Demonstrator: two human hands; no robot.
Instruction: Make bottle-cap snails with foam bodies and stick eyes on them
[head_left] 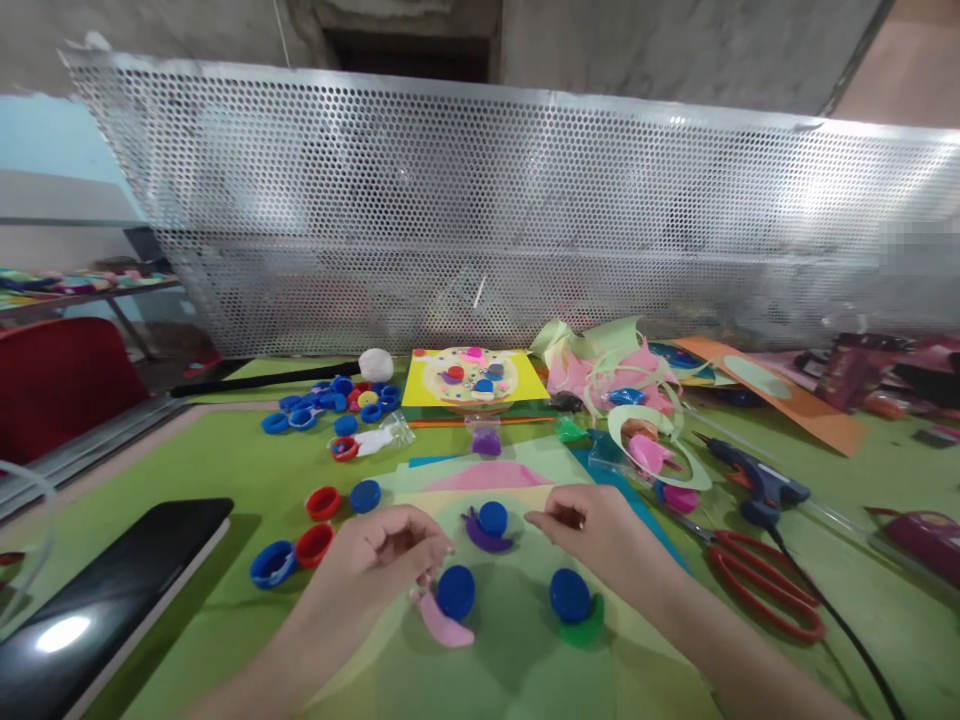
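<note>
Closest to me, the left hand (382, 560) and right hand (592, 530) hover over a green sheet (517, 650) on the bench (225, 470). The left hand is curled, its fingertips drawn in toward the thumb, right above the pink snail (450, 610), which has a blue cap for a shell. Whether it touches the snail I cannot tell. The right hand has thumb and forefinger pressed together, pointing at the purple snail (487, 530) that lies between the two hands. I cannot tell if anything is pinched there. A green snail (576, 605) sits just below the right hand. Red and blue caps (311, 545) lie left of the left hand, with a phone (112, 600) further left. Red scissors (765, 585) and a glue gun (757, 480) lie to the right.
</note>
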